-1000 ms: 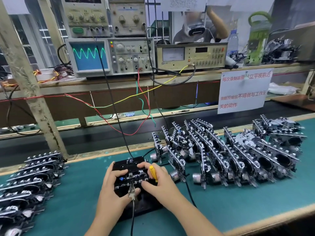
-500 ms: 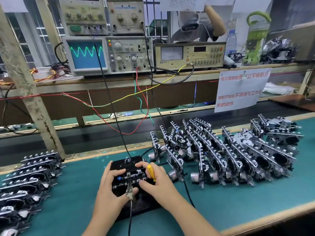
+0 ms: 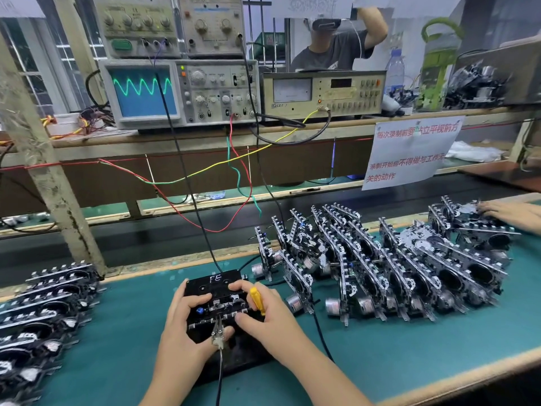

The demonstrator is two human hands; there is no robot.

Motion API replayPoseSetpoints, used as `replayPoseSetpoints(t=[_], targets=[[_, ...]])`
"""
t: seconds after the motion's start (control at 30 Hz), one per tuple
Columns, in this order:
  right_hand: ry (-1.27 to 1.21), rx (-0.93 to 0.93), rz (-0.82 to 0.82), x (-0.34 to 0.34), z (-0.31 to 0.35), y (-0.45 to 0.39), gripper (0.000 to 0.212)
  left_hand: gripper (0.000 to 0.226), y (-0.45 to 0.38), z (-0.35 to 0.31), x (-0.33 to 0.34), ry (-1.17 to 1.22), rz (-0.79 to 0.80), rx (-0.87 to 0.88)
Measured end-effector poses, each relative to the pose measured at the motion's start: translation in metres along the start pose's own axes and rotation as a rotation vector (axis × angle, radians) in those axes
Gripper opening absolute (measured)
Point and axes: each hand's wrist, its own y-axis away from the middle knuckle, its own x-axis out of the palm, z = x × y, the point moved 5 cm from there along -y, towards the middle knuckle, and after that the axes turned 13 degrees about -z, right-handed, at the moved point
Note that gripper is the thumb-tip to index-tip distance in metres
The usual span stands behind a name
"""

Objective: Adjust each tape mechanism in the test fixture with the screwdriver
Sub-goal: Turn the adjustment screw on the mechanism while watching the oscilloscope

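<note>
Teal-topped workbench [image 3: 409, 356] underfoot of view; wooden shelf [image 3: 205, 140] at 12 o'clock; barred window [image 3: 26, 71] at 10 o'clock, daylight; weathered post [image 3: 44, 159] at 9.

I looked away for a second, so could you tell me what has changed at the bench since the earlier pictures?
Another person's hand has come in from the right edge onto the far mechanism stack. Otherwise unchanged: the left hand and right hand remain on the tape mechanism in the test fixture, the yellow screwdriver still in the right hand's grip.
</note>
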Motion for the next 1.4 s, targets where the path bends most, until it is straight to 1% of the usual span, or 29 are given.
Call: replayPoseSetpoints(t=[0.17,0.23,0.3,0.37,0.43,0.47,0.53,0.57,0.6,0.63,0.73,0.77,0.8,0.83,0.87,0.9,0.97,1.0,1.07,1.13,1.2,1.27,1.33,1.4], targets=[[-0.04,0.057,0.038,-0.001,0.003,-0.001,0.033,0.07,-0.002,0.003,-0.001,-0.016,0.026,-0.022],[-0.056,0.072,0.044,-0.006,0.007,-0.003,0.031,0.071,-0.004,0.003,-0.002,-0.033,0.047,-0.017],[-0.013,0.004,-0.028,-0.017,0.016,-0.002,0.029,0.072,-0.008,0.001,-0.004,-0.055,0.091,0.004],[0.055,-0.07,-0.12,-0.033,0.021,0.002,0.024,0.071,-0.014,-0.003,-0.012,-0.131,0.195,0.065],[0.163,-0.122,-0.15,-0.05,0.024,0.008,0.02,0.063,-0.021,-0.008,-0.021,-0.244,0.319,0.132],[0.2,-0.138,-0.145,-0.058,0.025,0.011,0.018,0.053,-0.025,-0.013,-0.025,-0.28,0.355,0.147],[0.169,-0.119,-0.172,-0.073,0.026,0.016,0.014,0.03,-0.036,-0.025,-0.026,-0.347,0.364,0.158],[0.111,-0.082,-0.214,-0.08,0.025,0.018,0.014,0.028,-0.042,-0.032,-0.022,-0.393,0.361,0.18],[0.064,-0.049,-0.264,-0.086,0.024,0.02,0.013,0.033,-0.047,-0.04,-0.016,-0.439,0.372,0.21],[0.042,-0.031,-0.305,-0.09,0.023,0.02,0.011,0.043,-0.051,-0.046,-0.009,-0.48,0.4,0.238],[0.056,-0.003,-0.336,-0.09,0.02,0.021,0.01,0.091,-0.057,-0.052,0.016,-0.585,0.571,0.265],[0.07,-0.004,-0.353,-0.088,0.02,0.021,0.01,0.102,-0.056,-0.05,0.023,-0.674,0.617,0.295],[0.095,-0.01,-0.376,-0.088,0.02,0.021,0.009,0.106,-0.056,-0.048,0.028,-0.772,0.635,0.339],[0.123,-0.019,-0.398,-0.087,0.021,0.022,0.008,0.104,-0.057,-0.046,0.031,-0.836,0.629,0.375],[0.142,-0.029,-0.416,-0.086,0.022,0.023,0.007,0.099,-0.059,-0.045,0.033,-0.843,0.611,0.388],[0.142,-0.04,-0.43,-0.085,0.025,0.024,0.007,0.094,-0.062,-0.045,0.033,-0.789,0.591,0.383],[0.093,-0.075,-0.466,-0.087,0.032,0.026,0.006,0.091,-0.067,-0.048,0.027,-0.543,0.507,0.323],[0.055,-0.094,-0.49,-0.089,0.037,0.026,0.006,0.09,-0.069,-0.05,0.019,-0.38,0.425,0.255],[-0.024,-0.121,-0.506,-0.091,0.046,0.026,0.006,0.083,-0.071,-0.05,-0.003,-0.043,0.229,0.049],[-0.093,-0.127,-0.48,-0.087,0.052,0.023,0.006,0.073,-0.073,-0.042,-0.022,0.258,0.104,-0.143],[-0.146,-0.13,-0.442,-0.076,0.057,0.019,0.007,0.072,-0.072,-0.033,-0.039,0.418,0.008,-0.266],[-0.127,-0.142,-0.402,-0.06,0.06,0.014,0.007,0.079,-0.069,-0.034,-0.051,0.415,-0.054,-0.28],[-0.101,-0.135,-0.36,-0.045,0.057,0.011,0.008,0.084,-0.063,-0.036,-0.054,0.31,-0.066,-0.233],[-0.113,-0.138,-0.352,-0.039,0.054,0.01,0.008,0.084,-0.054,-0.038,-0.055,0.221,-0.057,-0.195]])
